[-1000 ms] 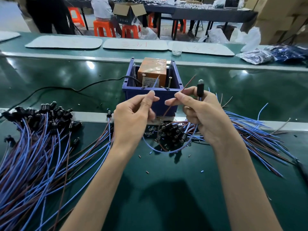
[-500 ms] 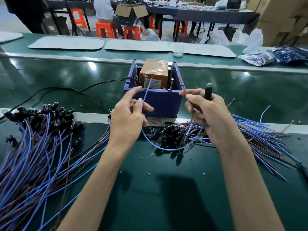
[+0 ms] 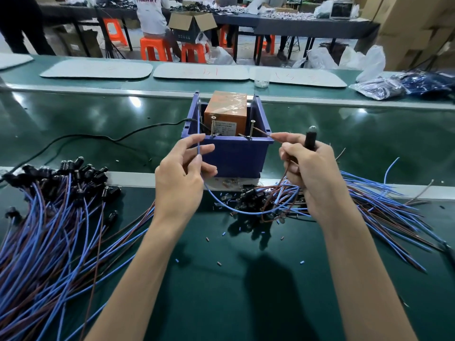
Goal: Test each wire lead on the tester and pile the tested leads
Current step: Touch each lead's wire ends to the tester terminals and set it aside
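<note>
**Both wire ends held up at the tester's posts**

The label on the orange block (image 3: 227, 112) inside the purple bin (image 3: 236, 153) is too small to read, and whether either wire tip actually touches a post cannot be told. The pile of leads on the left (image 3: 49, 230) runs off the frame's edge; the pile on the right (image 3: 369, 200) is partly hidden behind the right hand.

The green counter (image 3: 246, 291) is glossy and littered with small clipped bits of insulation. A black cable (image 3: 98, 137) trails across it to the bin. Beyond lie pale mats (image 3: 98, 70), plastic bags, orange stools (image 3: 152, 48) and cardboard boxes, with other people cut off at the top.

The left hand (image 3: 181, 178) is raised before the bin, its grip pinching the blue wire (image 3: 236, 211) between thumb and forefinger, the wire rising by the left screw post (image 3: 212, 126). The right hand (image 3: 312, 171) pinches the brown wire (image 3: 264, 133) with thumb and forefinger, its end aimed at the right screw post (image 3: 251, 129), while the other fingers curl around the black lamp holder (image 3: 310, 139), upright above the fist. The blue wire sags in a loop between the two hands, above the counter.
</note>
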Available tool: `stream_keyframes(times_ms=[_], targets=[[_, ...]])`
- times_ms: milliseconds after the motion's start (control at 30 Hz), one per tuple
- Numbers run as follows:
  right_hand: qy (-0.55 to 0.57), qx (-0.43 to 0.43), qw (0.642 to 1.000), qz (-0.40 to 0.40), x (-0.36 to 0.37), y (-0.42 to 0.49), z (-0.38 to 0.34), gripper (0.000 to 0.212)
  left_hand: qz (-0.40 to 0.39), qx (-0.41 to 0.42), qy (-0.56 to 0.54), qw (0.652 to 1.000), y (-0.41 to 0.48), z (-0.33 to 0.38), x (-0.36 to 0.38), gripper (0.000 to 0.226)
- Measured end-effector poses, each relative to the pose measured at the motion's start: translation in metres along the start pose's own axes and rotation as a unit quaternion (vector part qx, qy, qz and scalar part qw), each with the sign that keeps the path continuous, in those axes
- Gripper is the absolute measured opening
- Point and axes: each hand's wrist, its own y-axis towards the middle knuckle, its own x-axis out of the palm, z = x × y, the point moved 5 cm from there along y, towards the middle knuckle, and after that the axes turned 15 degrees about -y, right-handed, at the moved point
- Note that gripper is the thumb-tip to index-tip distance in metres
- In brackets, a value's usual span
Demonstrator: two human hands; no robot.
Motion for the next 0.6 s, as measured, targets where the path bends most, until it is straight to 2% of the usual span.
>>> stream_keyframes(times_ms=[300, 433, 600], targets=[[-0.02, -0.011, 0.999, 0.026, -0.002, 0.0, -0.002, 0.03, 0.047, 0.005, -0.006, 0.999, 0.0, 0.0, -0.009, 0.017], [-0.01, -0.016, 0.999, 0.032, -0.001, -0.001, -0.003, 0.03, 0.071, 0.018, -0.003, 0.997, 0.001, 0.001, -0.01, 0.023], [-0.013, -0.03, 0.999, 0.039, -0.002, -0.002, -0.004, 0.03, 0.061, 0.03, 0.026, 0.997, 0.002, 0.001, -0.007, 0.025]])
